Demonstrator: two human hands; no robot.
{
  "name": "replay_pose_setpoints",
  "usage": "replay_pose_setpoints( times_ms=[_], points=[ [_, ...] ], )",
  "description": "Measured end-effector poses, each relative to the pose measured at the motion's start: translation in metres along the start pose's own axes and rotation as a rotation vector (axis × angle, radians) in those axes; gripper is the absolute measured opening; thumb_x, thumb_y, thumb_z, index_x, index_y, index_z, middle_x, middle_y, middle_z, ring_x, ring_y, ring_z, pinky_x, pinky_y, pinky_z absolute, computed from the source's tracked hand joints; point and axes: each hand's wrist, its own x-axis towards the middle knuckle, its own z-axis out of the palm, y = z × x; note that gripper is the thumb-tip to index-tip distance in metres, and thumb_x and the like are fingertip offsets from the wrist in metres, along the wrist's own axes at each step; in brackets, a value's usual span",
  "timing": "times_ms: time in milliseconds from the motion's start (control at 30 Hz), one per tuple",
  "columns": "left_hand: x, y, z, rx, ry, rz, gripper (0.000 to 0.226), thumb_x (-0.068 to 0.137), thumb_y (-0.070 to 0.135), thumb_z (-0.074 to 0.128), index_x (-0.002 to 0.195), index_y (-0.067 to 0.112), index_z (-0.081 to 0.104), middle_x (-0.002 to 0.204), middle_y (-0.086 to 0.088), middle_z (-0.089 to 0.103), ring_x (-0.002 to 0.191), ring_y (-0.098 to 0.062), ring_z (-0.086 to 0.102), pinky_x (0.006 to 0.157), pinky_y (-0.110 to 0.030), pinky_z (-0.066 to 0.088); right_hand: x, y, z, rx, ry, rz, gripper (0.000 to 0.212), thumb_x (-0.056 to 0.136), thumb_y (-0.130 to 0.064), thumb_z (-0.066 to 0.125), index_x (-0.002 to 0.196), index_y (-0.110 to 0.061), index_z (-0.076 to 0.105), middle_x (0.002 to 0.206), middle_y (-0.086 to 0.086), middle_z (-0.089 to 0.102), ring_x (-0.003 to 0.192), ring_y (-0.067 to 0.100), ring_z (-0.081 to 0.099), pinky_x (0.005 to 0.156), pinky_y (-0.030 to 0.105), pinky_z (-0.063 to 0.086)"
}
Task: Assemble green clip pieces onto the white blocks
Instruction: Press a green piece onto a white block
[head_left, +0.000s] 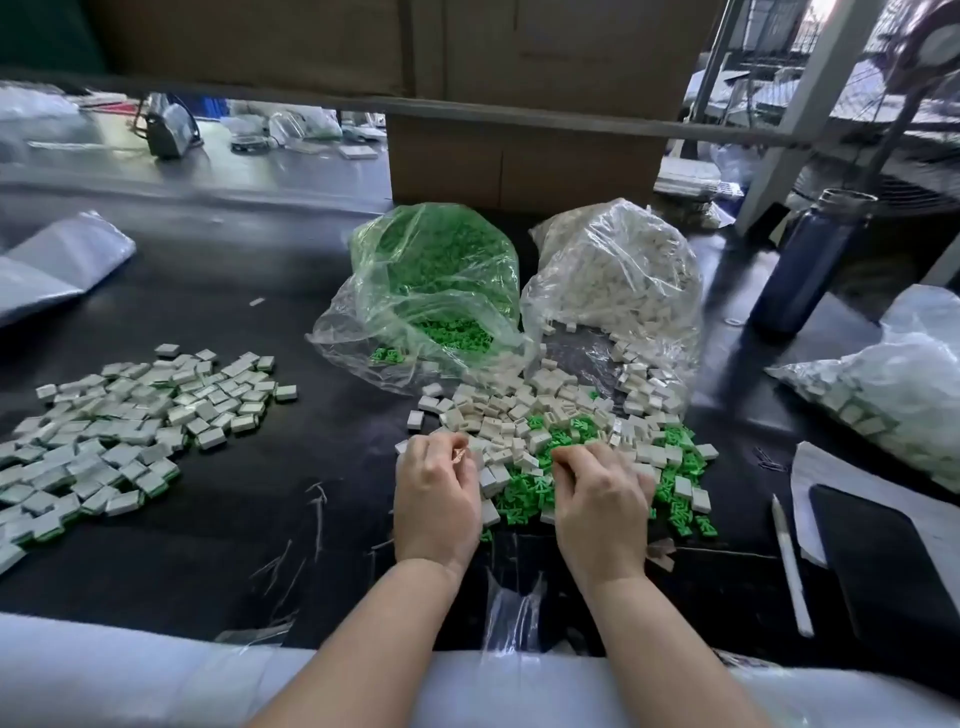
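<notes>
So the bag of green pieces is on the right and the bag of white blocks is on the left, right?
Not quite. The head view shows them swapped: the bag of green pieces sits on the left, and the bag of white blocks on the right, both behind the loose pile.

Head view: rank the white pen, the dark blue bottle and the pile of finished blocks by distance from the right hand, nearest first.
From the right hand:
1. White pen, to its right near the table's front edge.
2. Dark blue bottle, farther back on the right.
3. Pile of finished blocks, far left, beyond the left hand.
</notes>
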Motion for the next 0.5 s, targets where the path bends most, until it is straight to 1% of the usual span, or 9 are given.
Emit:
replay_pose_setpoints(
  times_ms=[100,167,233,333,433,467,500],
  points=[
    [0.002,-0.0015,0.0018,0.081,-0.036,-0.003,0.033,0.093,0.025,0.052,0.124,0.012,0.056,0.114,-0.002,0.048,0.108,-0.011,0.037,0.09,-0.015,0.027,0.0005,-0.0005,-0.0002,-0.051,0.064,-0.025,0.006,0.078,-0.008,0.074,0.082,-0.012,0.073,0.08,0.003,0.066,0.075,0.027,0.06,0.07,0.035,0.022],
    [0.0028,-0.0011,0.0031,0.123,-0.053,0.001,0.036,0.094,0.027,0.051,0.126,0.013,0.056,0.115,-0.003,0.047,0.112,-0.016,0.037,0.093,-0.02,0.029,0.0,-0.0007,0.0,-0.065,0.081,-0.037,0.008,0.075,-0.006,0.075,0.08,-0.012,0.073,0.079,0.003,0.066,0.074,0.027,0.061,0.07,0.035,0.022],
    [0.0028,-0.0014,0.0034,0.138,-0.054,0.0,0.033,0.093,0.026,0.053,0.122,0.012,0.059,0.114,-0.004,0.048,0.111,-0.018,0.039,0.093,-0.022,0.029,-0.0008,0.0004,0.0001,-0.062,0.088,-0.042,0.008,0.076,-0.006,0.074,0.082,-0.012,0.073,0.081,0.004,0.066,0.075,0.028,0.061,0.07,0.035,0.022],
    [0.0025,-0.0004,0.0018,0.13,-0.031,0.031,0.024,0.09,0.02,0.059,0.112,0.011,0.065,0.108,-0.004,0.05,0.107,-0.019,0.04,0.089,-0.019,0.028,-0.0015,0.0011,0.0001,-0.061,0.068,-0.025,0.008,0.08,-0.008,0.071,0.086,-0.012,0.073,0.085,0.004,0.066,0.08,0.029,0.06,0.071,0.035,0.021],
    [-0.0001,0.0021,-0.0024,0.081,-0.012,0.087,0.019,0.086,0.013,0.063,0.104,0.012,0.068,0.104,-0.004,0.06,0.104,-0.021,0.046,0.087,-0.017,0.028,-0.0039,0.0025,-0.0011,-0.049,0.068,-0.025,0.008,0.08,-0.007,0.07,0.085,-0.013,0.073,0.086,0.005,0.066,0.082,0.03,0.06,0.072,0.035,0.022],
    [-0.0014,0.0032,-0.0043,0.062,-0.017,0.121,0.017,0.085,0.012,0.065,0.101,0.012,0.069,0.101,-0.003,0.065,0.101,-0.022,0.05,0.088,-0.018,0.031,-0.0045,0.0029,-0.0019,-0.041,0.066,-0.019,0.009,0.08,-0.007,0.07,0.086,-0.013,0.073,0.087,0.005,0.066,0.084,0.03,0.059,0.073,0.035,0.023],
    [-0.0032,0.0047,-0.0059,0.043,-0.036,0.156,0.016,0.083,0.012,0.067,0.098,0.013,0.071,0.097,0.0,0.068,0.097,-0.022,0.054,0.089,-0.023,0.036,-0.0047,0.0036,-0.0024,-0.034,0.064,-0.012,0.009,0.081,-0.007,0.069,0.086,-0.013,0.073,0.088,0.005,0.066,0.086,0.03,0.059,0.074,0.035,0.023]
  ],
)
